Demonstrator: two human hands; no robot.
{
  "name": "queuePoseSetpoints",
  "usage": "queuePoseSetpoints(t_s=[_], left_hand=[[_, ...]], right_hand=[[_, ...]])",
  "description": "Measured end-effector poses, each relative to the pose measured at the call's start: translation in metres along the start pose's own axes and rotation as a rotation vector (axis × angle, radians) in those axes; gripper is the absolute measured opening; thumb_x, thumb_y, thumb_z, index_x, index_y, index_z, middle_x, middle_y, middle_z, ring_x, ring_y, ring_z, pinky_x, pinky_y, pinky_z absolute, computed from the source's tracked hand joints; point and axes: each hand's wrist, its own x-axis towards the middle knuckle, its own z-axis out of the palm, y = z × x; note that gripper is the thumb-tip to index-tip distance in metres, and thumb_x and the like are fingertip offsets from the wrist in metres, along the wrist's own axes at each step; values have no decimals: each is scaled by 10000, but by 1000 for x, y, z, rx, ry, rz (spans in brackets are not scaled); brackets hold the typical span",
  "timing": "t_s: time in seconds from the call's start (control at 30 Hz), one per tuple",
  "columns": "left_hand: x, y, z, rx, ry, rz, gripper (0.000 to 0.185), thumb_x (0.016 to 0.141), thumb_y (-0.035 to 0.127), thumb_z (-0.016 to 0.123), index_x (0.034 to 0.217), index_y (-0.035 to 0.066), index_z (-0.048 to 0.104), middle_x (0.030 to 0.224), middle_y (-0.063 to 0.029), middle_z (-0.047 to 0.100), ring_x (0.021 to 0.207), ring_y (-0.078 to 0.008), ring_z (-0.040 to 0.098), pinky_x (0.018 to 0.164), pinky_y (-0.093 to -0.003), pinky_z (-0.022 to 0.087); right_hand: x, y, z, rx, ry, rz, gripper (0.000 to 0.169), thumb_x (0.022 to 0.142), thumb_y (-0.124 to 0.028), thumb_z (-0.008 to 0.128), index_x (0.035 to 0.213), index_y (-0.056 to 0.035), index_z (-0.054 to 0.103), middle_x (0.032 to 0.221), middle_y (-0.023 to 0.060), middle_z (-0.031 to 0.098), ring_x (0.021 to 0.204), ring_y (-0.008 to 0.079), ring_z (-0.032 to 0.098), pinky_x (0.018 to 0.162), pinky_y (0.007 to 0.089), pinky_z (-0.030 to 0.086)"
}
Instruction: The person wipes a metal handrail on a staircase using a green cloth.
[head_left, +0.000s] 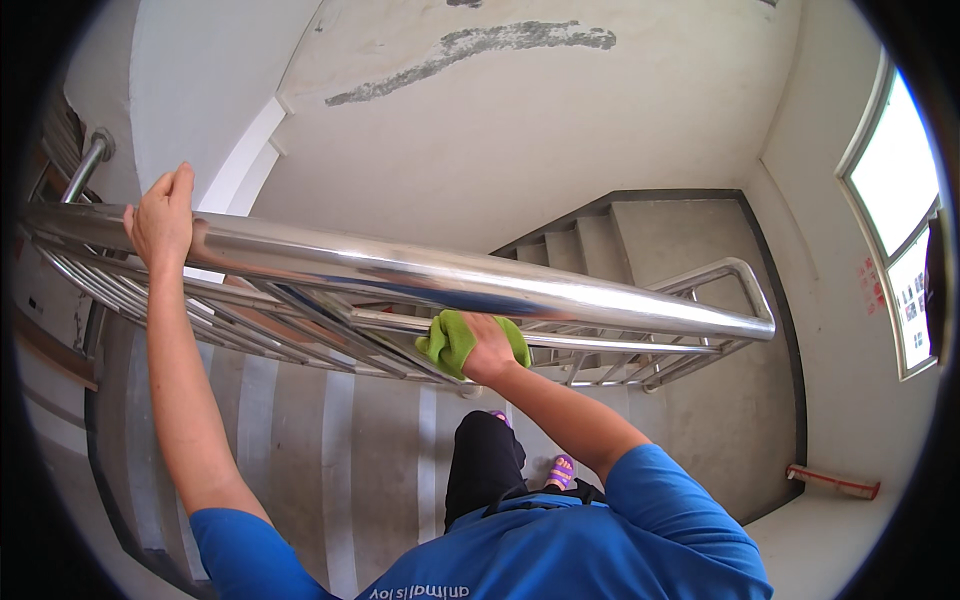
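A shiny metal stair handrail (420, 262) crosses in front of me from the upper left to the right. My left hand (166, 214) rests over its top tube at the left, fingers curled around the far side. Lower and nearer the middle, my right hand (491, 349) holds a green cloth (450, 345) against the thinner rail (390, 321) beneath the top tube. The cloth bunches out on both sides of the hand. My right fingertips are hidden behind the rail and cloth.
Stairs (300, 427) with pale stripes descend under my feet in purple sandals (561, 471). Another flight (577, 247) lies beyond the railing, beside a grey landing (694, 420). A window (896, 172) is set in the right wall. A red-edged box-like object (832, 481) sits near the landing corner.
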Motion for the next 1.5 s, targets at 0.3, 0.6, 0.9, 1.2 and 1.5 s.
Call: queuePoseSetpoints(t_s=[0.3, 0.6, 0.9, 1.2, 1.5], left_hand=[[0, -2, 1, -7, -19, -18, 469, 884, 488, 426, 816, 82, 652, 699, -79, 633, 796, -255, 584, 1078, -401, 197], [-1, -1, -1, -10, -14, -21, 469, 881, 497, 423, 837, 99, 667, 752, -68, 652, 829, -247, 592, 1083, -394, 189], [0, -4, 1, 6, -4, -18, 469, 883, 500, 418, 898, 114, 684, 763, -58, 658, 837, -236, 599, 1086, -386, 184], [0, -2, -1, 8, -29, -37, 472, 888, 499, 414, 914, 114, 687, 704, -64, 646, 820, -229, 600, 1087, -383, 186], [1, -13, 7, -45, 10, 0, 445, 888, 483, 432, 898, 118, 686, 724, -73, 655, 819, -246, 607, 1087, -401, 198]], right_hand=[[-22, 29, -9, -41, 84, -31, 254, 779, -273, 598, 966, -105, 564, 966, 153, 582, 961, 350, 536, 839, 442, 411], [-41, 54, -16, -111, 116, -8, 203, 775, -259, 604, 912, -114, 566, 915, 119, 590, 906, 344, 551, 780, 440, 424], [-59, 72, -27, -141, 204, -52, 235, 764, -216, 614, 960, -101, 554, 938, 114, 566, 917, 337, 537, 801, 442, 417], [-68, 86, -30, -156, 202, 15, 186, 767, -239, 617, 884, -106, 559, 884, 113, 566, 889, 332, 542, 775, 437, 423], [-75, 79, -44, -193, 221, 68, 209, 769, -258, 624, 876, -93, 556, 877, 123, 565, 878, 345, 540, 761, 445, 419]])
